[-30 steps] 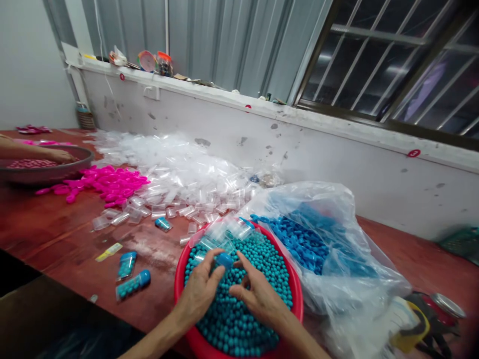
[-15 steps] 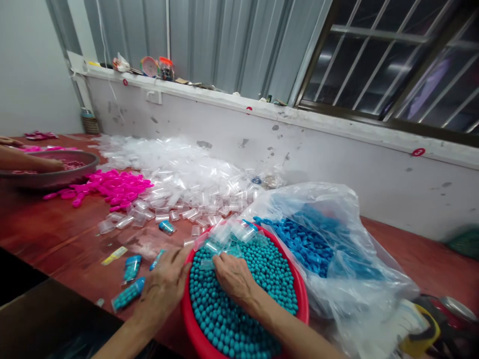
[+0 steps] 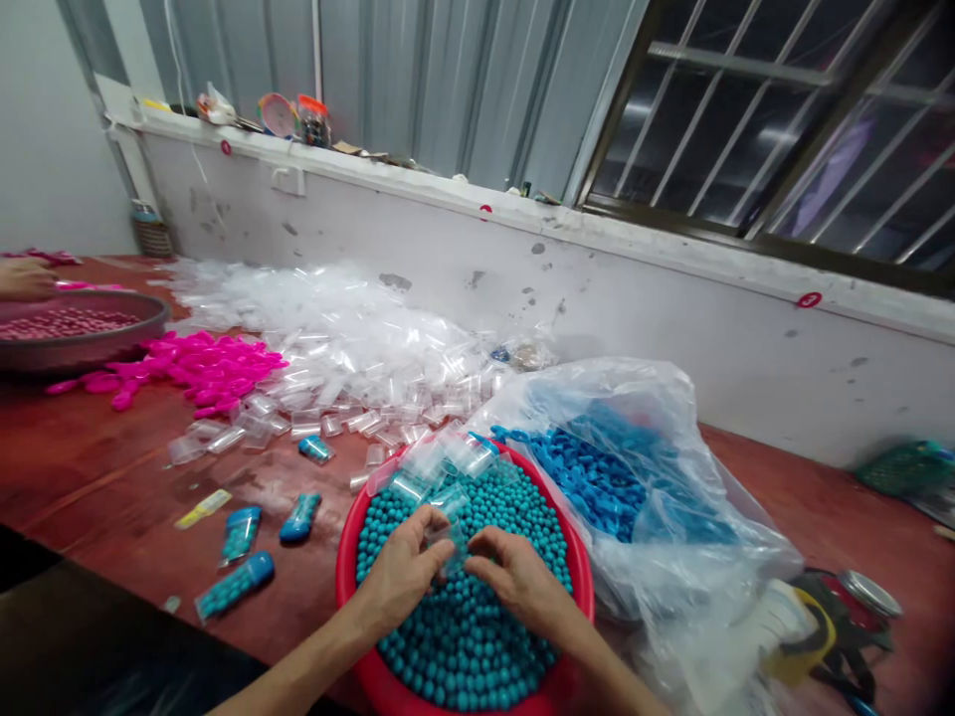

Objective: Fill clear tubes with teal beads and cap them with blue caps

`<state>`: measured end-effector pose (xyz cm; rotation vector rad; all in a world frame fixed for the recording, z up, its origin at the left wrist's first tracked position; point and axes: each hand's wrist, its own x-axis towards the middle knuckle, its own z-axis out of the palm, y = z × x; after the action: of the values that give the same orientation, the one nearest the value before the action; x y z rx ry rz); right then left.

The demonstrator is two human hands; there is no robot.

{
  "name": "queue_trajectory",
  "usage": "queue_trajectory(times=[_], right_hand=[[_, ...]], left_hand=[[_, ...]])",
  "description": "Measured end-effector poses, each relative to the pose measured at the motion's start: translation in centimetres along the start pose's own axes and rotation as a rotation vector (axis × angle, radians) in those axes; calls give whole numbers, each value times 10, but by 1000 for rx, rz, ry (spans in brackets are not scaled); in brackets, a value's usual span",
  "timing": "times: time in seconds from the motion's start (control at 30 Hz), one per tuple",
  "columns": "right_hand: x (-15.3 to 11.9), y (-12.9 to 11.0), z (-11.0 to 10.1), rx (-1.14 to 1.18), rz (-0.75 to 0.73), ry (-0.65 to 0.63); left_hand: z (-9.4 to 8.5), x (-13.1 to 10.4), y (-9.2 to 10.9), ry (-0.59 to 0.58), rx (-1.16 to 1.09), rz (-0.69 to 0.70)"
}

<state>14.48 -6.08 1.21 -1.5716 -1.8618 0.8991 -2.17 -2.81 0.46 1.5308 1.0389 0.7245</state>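
Note:
A red basin [image 3: 350,542] full of teal beads [image 3: 477,646] stands in front of me. Over the beads, my left hand [image 3: 407,567] is closed around a small clear plastic tube [image 3: 452,552]. My right hand [image 3: 514,575] hovers just right of the tube, thumb and fingers curled with a gap between them. More clear tubes [image 3: 433,459] rest on the beads at the basin's far side. Left of the basin lie bead-filled tubes with blue caps, among them one flat bottle [image 3: 299,518] and another tube [image 3: 237,585].
Loose clear tubes [image 3: 358,348] form a large heap towards the wall. Pink pieces [image 3: 213,368] lie left, beside another basin [image 3: 153,316] with another person's hand [image 3: 26,279] above it. A clear bag [image 3: 716,587] of blue pieces [image 3: 589,477] sits right.
My left hand has moved from the basin's left rim to above the beads and holds a clear tube. My right hand has shifted right. The other person's hand has lifted from their basin.

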Motion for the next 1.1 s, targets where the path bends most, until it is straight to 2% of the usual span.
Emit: queue_trajectory(times=[0.07, 0.13, 0.2, 0.27, 0.37, 0.47, 0.6, 0.7, 0.83, 0.97, 1.03, 1.1], right_hand=[[2, 8, -16, -266, 26, 109], [8, 17, -25, -474, 135, 146], [16, 25, -26, -562, 218, 139], [24, 31, -20, -548, 223, 125], [30, 32, -8, -483, 165, 102], [27, 28, -2, -423, 106, 99], [20, 25, -7, -184, -40, 143], [18, 24, -14, -24, -57, 157], [11, 15, -22, -192, -80, 121], [6, -2, -32, -426, -40, 108], [12, -3, -43, -433, -58, 141], [22, 6, -61, -387, -31, 212]], left_hand=[[-3, 2, 1, 11, 265, 33], [-2, 8, 2, 10, 492, 26], [5, 16, 4, -5, 588, -34], [17, 25, 5, -12, 589, -75], [35, 36, 4, -18, 522, -89], [43, 43, -2, -43, 401, -107], [37, 43, -10, -151, 185, -189], [30, 37, -10, -219, -52, -266], [24, 27, -2, -232, -393, -352], [21, 21, 3, -192, -450, -363], [20, 21, 1, -185, -456, -343], [21, 22, -4, -193, -452, -304]])
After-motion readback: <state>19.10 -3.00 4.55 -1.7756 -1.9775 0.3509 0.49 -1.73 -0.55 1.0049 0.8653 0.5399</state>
